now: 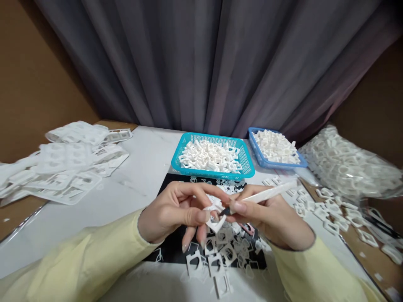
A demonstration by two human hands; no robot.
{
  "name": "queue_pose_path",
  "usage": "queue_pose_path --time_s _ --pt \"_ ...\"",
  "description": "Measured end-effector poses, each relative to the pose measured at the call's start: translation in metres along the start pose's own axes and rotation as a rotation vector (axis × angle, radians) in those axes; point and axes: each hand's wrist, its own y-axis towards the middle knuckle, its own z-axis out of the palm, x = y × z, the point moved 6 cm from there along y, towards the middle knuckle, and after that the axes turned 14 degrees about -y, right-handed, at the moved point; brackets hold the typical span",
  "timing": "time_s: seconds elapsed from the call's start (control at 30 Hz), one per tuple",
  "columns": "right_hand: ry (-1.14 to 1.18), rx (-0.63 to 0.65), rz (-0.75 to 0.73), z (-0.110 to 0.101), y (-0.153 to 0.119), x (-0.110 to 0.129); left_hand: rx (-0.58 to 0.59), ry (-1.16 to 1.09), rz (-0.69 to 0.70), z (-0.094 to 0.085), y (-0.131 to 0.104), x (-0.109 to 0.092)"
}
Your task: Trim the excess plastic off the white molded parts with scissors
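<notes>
Between thumb and fingers, my left hand [181, 212] pinches a small white plastic frame [216, 223] with an opening in it. My right hand [270, 214] grips a white-handled tool like a craft knife [267, 193], its dark tip at the inner edge of the frame. The blade itself is too small to make out. Both hands are held above a black mat [170, 247]. Loose white pieces [215, 264] and thin offcuts lie on the mat below the hands and past its near edge.
A teal basket [217, 174] heaped with white parts stands behind the mat, a blue basket [277, 165] to its right. Stacked white sheets [69, 163] lie at left. A filled clear bag [349, 163] and scattered frames [333, 214] are at right. A grey curtain [189, 63] hangs behind.
</notes>
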Motion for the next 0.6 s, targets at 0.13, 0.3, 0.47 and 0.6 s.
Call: queue_pose_path --time_s 0.13,0.3,0.47,0.6 --pt "0.129 0.041 0.058 0.004 0.005 -0.011 0.018 -0.096 -0.005 -0.003 0.003 0.004" --pt "-0.114 -0.061 -0.036 -0.01 0.002 -0.001 -0.01 -0.063 0.043 -0.003 0.004 -0.001" --pt "-0.6 -0.313 -0.19 -0.022 -0.02 0.033 -0.064 0.022 0.075 0.0 0.001 -0.007" --pt "-0.719 -0.228 -0.434 0.003 -0.038 0.052 -0.111 0.057 0.065 0.002 -0.001 -0.006"
